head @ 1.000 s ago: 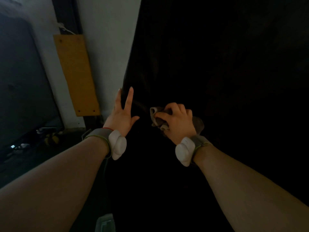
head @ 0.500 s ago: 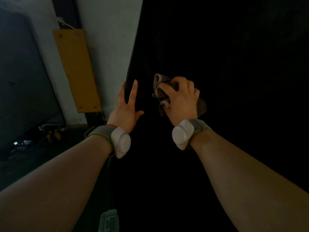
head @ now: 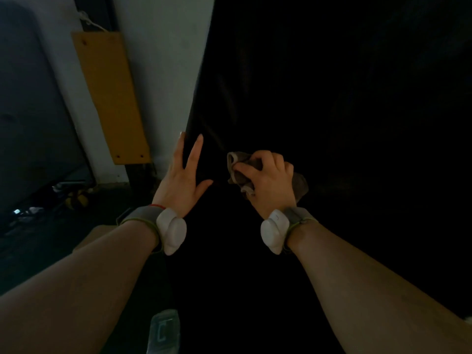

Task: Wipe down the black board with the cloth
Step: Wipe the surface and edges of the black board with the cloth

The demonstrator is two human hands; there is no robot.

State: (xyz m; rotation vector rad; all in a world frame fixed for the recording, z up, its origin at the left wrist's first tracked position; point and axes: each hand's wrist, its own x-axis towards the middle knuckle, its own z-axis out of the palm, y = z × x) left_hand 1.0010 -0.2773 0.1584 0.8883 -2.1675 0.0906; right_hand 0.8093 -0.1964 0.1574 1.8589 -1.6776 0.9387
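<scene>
Under the right fingers (head: 270, 160): the cloth (head: 240, 175), bunched into a wad. Fingers and thumb are curled round it, knuckles toward the camera. One fold pokes out past the thumb side, and a darker flap shows past the little-finger side.

The right hand (head: 268, 185) seems to press the wad onto the black board (head: 332, 111). The contact patch is hidden behind the hand, so this is judged, not seen.

Beside it, the left fingers (head: 195, 152) are straight and spread, holding nothing. The tips sit at the board's left edge, one along the edge and one just inside it. The left hand (head: 181, 185) faces palm to the board, apparently steadying it. Its thumb points at the cloth, close but apart.

Key relation: the board lies directly ahead of both sets of fingers. Its left edge runs upward from the left fingertips, so the long axis reads as up-down. The cloth sits near that edge, so most of the surface lies to the right of and above the right fingers. The right hand is the working one. The next stroke is probably upward or rightward, away from the left hand.

Caveat: the surface is too dark to tell wiped from unwiped.

Outward: white pods on grey wrist bands (head: 171, 231). Beyond the left fingers, a pale wall (head: 163, 60) with a wooden plank (head: 112, 98) against it.
</scene>
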